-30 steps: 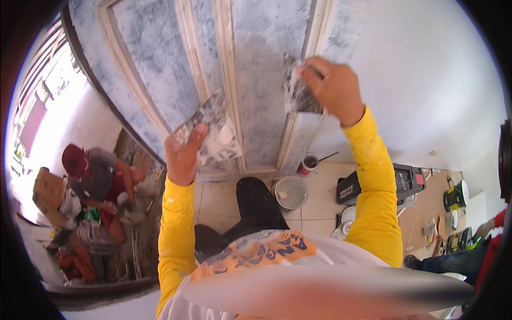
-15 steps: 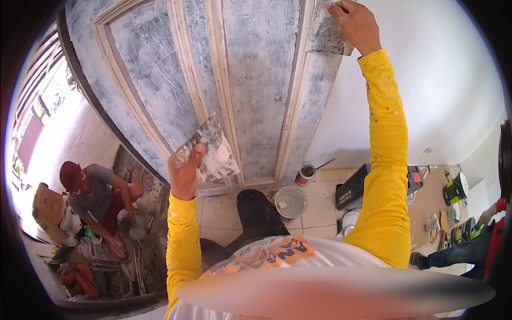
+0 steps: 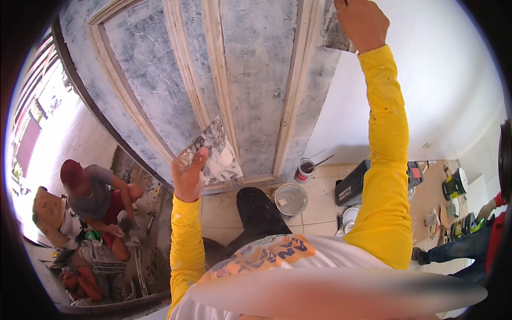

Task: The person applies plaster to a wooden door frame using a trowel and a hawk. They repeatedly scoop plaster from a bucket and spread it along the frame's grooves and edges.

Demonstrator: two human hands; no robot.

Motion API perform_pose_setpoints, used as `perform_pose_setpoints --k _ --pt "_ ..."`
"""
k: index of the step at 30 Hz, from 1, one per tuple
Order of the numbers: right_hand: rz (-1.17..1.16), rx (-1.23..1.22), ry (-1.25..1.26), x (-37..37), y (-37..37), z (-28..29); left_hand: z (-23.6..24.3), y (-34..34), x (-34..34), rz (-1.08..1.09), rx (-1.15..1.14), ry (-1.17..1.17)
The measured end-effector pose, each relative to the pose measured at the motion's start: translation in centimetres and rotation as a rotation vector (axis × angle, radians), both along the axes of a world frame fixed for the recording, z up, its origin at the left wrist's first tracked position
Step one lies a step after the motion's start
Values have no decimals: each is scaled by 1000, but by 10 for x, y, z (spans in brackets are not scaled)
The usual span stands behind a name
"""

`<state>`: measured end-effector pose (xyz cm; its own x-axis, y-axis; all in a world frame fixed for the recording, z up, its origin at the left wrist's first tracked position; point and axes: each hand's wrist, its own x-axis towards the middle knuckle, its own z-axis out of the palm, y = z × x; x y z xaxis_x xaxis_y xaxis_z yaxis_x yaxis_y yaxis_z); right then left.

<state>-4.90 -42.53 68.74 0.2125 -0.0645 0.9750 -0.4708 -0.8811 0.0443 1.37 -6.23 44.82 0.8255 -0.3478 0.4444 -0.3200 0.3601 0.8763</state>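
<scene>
Compared with the frame half a second earlier, the right hand (image 3: 358, 22) has risen further up the door (image 3: 256, 80) and now sits at the top edge of the view, arm almost straight; the left hand (image 3: 189, 173) has stayed at about the same height near the door's lower panels, and the putty board (image 3: 215, 153) it carries is little changed. The crouching person (image 3: 90, 192) outside the doorway at lower left has moved only slightly.

The right hand is closed on a putty knife (image 3: 333, 34), whose grey blade shows just left of and below the fist, pressed flat against the door's right stile. The left hand is closed on the putty board, thumb over its near edge, held just in front of the door; whether it touches the wood cannot be told.

On the tiled floor (image 3: 320, 213) at the door's foot stand a small open can (image 3: 304, 170) with a stick in it and a grey bucket (image 3: 290, 199). A black toolbox (image 3: 352, 186) lies to the right. The wearer's dark trouser leg (image 3: 258, 210) stands between board and bucket. Another person's leg (image 3: 453, 248) enters at the right rim.

The door is a raised-panel leaf, skimmed with patchy blue-grey filler, bare pale wood showing along the mouldings. The board is a smeared plate carrying white putty.
</scene>
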Motion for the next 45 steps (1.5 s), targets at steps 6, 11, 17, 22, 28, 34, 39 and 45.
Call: perform_pose_setpoints --k 6,11,17,22,28,34,39,45 --pt "183 -33 16 3 -1 1 2 5 1 2 -9 32" --pt "173 89 87 10 -11 5 -5 0 3 -21 -35 79" --pt "99 119 372 11 -26 2 -12 -6 6 -40 -2 54" --pt "211 -10 314 4 -22 -12 -12 -12 6 -87 -32 115" --pt "143 -66 106 11 -11 14 -6 -22 1 -92 8 132" --pt "191 -76 114 -28 3 13 -16 -22 12 -34 -21 -12" --pt "1193 637 661 -50 54 -71 -13 -5 43 362 259 -1036" --pt "1396 954 894 -19 78 -162 -1 -40 26 -298 -280 218"
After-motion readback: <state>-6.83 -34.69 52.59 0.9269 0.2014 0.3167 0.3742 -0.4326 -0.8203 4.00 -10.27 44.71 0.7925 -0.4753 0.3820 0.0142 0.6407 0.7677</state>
